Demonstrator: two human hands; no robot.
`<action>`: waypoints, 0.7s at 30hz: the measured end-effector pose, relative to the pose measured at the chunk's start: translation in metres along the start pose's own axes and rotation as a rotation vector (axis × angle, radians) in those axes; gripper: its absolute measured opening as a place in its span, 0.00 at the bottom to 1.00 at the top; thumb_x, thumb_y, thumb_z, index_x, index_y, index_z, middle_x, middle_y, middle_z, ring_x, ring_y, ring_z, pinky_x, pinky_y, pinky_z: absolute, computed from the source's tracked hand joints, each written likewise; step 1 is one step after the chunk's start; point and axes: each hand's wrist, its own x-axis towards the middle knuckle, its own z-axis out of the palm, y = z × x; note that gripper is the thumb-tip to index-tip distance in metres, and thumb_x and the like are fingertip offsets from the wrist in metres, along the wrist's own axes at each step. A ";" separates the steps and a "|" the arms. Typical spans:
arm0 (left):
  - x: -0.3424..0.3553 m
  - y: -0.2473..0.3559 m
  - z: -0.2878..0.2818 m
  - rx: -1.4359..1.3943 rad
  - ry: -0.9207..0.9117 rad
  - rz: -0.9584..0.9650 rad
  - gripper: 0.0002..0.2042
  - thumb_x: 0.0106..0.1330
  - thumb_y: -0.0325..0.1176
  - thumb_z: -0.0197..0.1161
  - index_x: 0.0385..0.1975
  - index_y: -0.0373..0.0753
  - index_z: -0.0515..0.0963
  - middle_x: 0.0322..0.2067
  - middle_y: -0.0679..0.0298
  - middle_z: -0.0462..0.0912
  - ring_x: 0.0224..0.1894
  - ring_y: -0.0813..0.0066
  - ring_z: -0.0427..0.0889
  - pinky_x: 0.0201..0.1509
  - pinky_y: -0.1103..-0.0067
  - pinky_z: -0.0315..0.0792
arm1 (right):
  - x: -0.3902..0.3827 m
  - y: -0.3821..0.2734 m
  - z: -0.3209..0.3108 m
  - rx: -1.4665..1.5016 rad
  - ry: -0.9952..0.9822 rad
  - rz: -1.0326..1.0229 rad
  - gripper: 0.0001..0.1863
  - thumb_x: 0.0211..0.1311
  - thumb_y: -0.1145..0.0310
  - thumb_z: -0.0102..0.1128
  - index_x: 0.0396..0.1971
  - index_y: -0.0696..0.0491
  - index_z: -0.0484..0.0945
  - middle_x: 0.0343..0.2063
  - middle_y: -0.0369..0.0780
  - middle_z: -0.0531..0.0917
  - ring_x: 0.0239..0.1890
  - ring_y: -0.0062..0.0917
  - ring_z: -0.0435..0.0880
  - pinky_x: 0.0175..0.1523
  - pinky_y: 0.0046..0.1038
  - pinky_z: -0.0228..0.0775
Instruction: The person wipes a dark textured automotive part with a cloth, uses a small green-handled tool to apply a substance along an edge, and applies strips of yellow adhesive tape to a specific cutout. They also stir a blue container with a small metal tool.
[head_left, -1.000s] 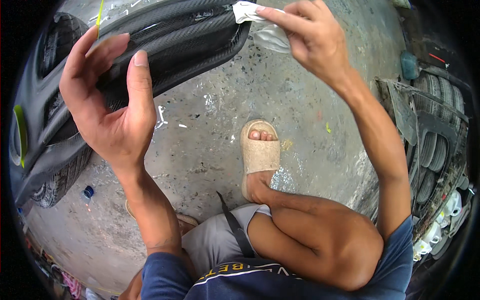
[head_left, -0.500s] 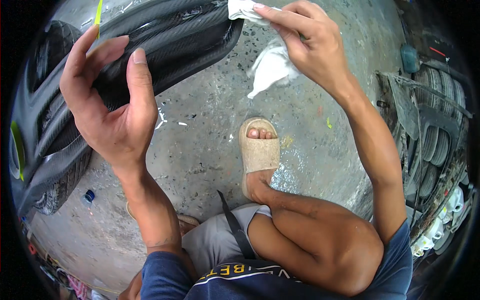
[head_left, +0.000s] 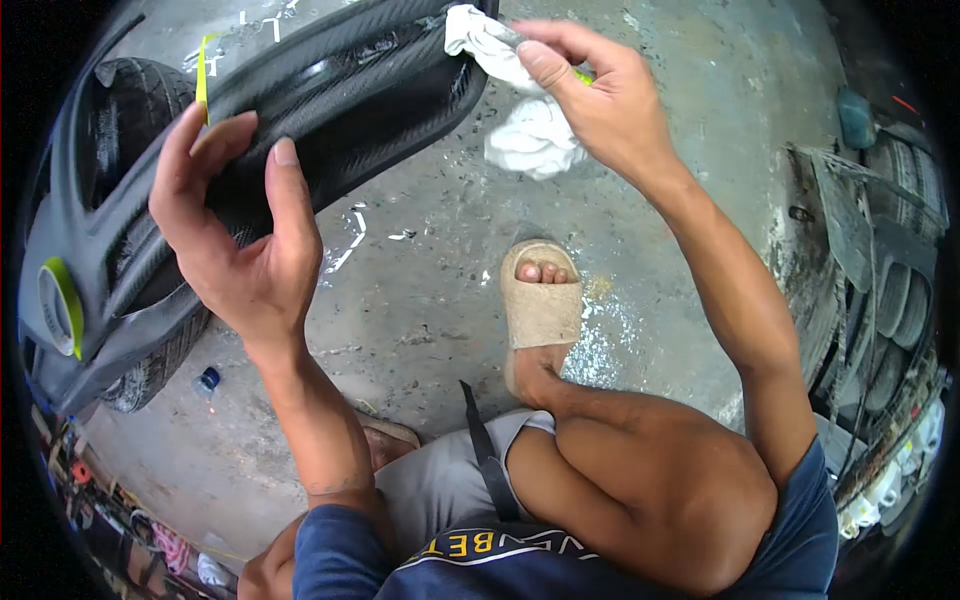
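White crumpled cloth (head_left: 487,42) at black, ribbed, carbon-textured panel (head_left: 400,105).
Right hand (head_left: 615,110) pinches cloth; left hand (head_left: 245,250) spread, thumb and fingers apart, contact with thin yellow-green strip (head_left: 202,80) unclear.

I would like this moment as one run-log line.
left hand: open in front of black panel, contact unclear | right hand: pinches white cloth at panel's right end | yellow-green strip: by left hand
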 end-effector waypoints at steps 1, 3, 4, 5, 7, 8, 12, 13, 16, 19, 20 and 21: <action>0.001 0.003 -0.001 0.014 -0.007 -0.012 0.28 0.62 0.21 0.71 0.63 0.33 0.70 0.46 0.58 0.84 0.48 0.72 0.83 0.60 0.78 0.72 | 0.001 0.005 0.000 -0.027 0.006 -0.020 0.14 0.67 0.61 0.69 0.47 0.53 0.88 0.28 0.40 0.86 0.28 0.22 0.81 0.36 0.29 0.73; 0.002 0.007 -0.002 0.039 -0.024 -0.040 0.28 0.62 0.21 0.72 0.63 0.33 0.70 0.46 0.58 0.84 0.49 0.72 0.83 0.60 0.78 0.71 | 0.002 0.015 0.000 -0.086 0.018 -0.053 0.13 0.67 0.61 0.69 0.45 0.53 0.89 0.28 0.40 0.86 0.28 0.22 0.82 0.36 0.28 0.73; 0.004 0.009 -0.002 0.008 -0.010 -0.087 0.28 0.63 0.24 0.73 0.62 0.33 0.70 0.47 0.58 0.83 0.50 0.72 0.82 0.61 0.77 0.70 | 0.003 0.018 0.003 -0.083 0.074 -0.133 0.12 0.66 0.61 0.69 0.40 0.54 0.89 0.29 0.42 0.88 0.28 0.27 0.83 0.36 0.30 0.74; 0.009 0.012 0.000 0.068 -0.018 -0.066 0.28 0.63 0.26 0.74 0.62 0.33 0.70 0.48 0.57 0.83 0.51 0.71 0.82 0.62 0.76 0.70 | 0.007 0.020 0.005 -0.108 0.078 -0.214 0.12 0.65 0.62 0.69 0.39 0.54 0.89 0.29 0.42 0.88 0.28 0.29 0.84 0.37 0.31 0.74; 0.026 0.027 0.006 0.185 -0.047 -0.034 0.29 0.65 0.29 0.75 0.63 0.33 0.69 0.50 0.56 0.84 0.53 0.70 0.82 0.63 0.74 0.70 | 0.011 0.023 0.007 -0.159 0.086 -0.359 0.11 0.64 0.62 0.69 0.38 0.54 0.89 0.30 0.43 0.88 0.29 0.33 0.84 0.38 0.33 0.75; 0.040 0.034 0.018 0.223 -0.043 0.061 0.30 0.64 0.34 0.77 0.62 0.34 0.70 0.50 0.56 0.84 0.55 0.69 0.82 0.63 0.72 0.70 | 0.012 0.020 0.004 -0.157 0.068 -0.341 0.10 0.63 0.63 0.69 0.36 0.54 0.89 0.29 0.43 0.89 0.30 0.36 0.84 0.40 0.34 0.76; 0.075 0.035 0.064 0.371 -0.184 0.155 0.41 0.55 0.45 0.82 0.64 0.30 0.67 0.54 0.47 0.79 0.55 0.56 0.80 0.62 0.68 0.71 | 0.014 0.015 -0.004 -0.085 -0.009 -0.200 0.08 0.63 0.65 0.68 0.34 0.54 0.89 0.28 0.42 0.88 0.31 0.37 0.84 0.40 0.37 0.75; 0.077 0.034 0.068 0.359 -0.245 0.087 0.44 0.56 0.47 0.82 0.66 0.29 0.66 0.58 0.45 0.76 0.60 0.55 0.78 0.66 0.66 0.70 | 0.016 0.014 -0.007 -0.090 -0.024 -0.244 0.08 0.63 0.65 0.68 0.34 0.54 0.89 0.28 0.43 0.88 0.31 0.38 0.84 0.40 0.38 0.75; 0.075 0.032 0.067 0.342 -0.307 0.039 0.46 0.54 0.44 0.82 0.68 0.30 0.63 0.59 0.44 0.75 0.59 0.57 0.79 0.64 0.66 0.73 | 0.016 0.011 -0.022 -0.124 -0.043 -0.324 0.08 0.62 0.66 0.68 0.33 0.55 0.89 0.28 0.44 0.87 0.31 0.38 0.84 0.40 0.37 0.75; 0.066 0.035 0.074 0.287 -0.322 -0.044 0.46 0.53 0.42 0.83 0.68 0.32 0.61 0.60 0.45 0.73 0.58 0.58 0.79 0.62 0.68 0.74 | 0.015 0.014 -0.030 -0.154 -0.016 -0.278 0.07 0.62 0.67 0.69 0.34 0.55 0.89 0.28 0.44 0.87 0.31 0.38 0.84 0.40 0.35 0.75; 0.063 0.037 0.077 0.274 -0.318 -0.071 0.46 0.53 0.42 0.83 0.68 0.31 0.61 0.60 0.45 0.73 0.58 0.58 0.79 0.61 0.69 0.74 | 0.015 0.015 -0.031 -0.185 -0.031 -0.330 0.10 0.60 0.69 0.74 0.39 0.57 0.89 0.29 0.41 0.89 0.30 0.26 0.83 0.36 0.28 0.73; 0.064 0.038 0.078 0.261 -0.305 -0.092 0.46 0.53 0.42 0.83 0.67 0.31 0.61 0.59 0.46 0.73 0.58 0.58 0.79 0.61 0.69 0.74 | 0.017 0.009 -0.029 -0.205 -0.040 -0.326 0.10 0.60 0.69 0.74 0.38 0.58 0.89 0.29 0.41 0.89 0.30 0.26 0.83 0.36 0.28 0.73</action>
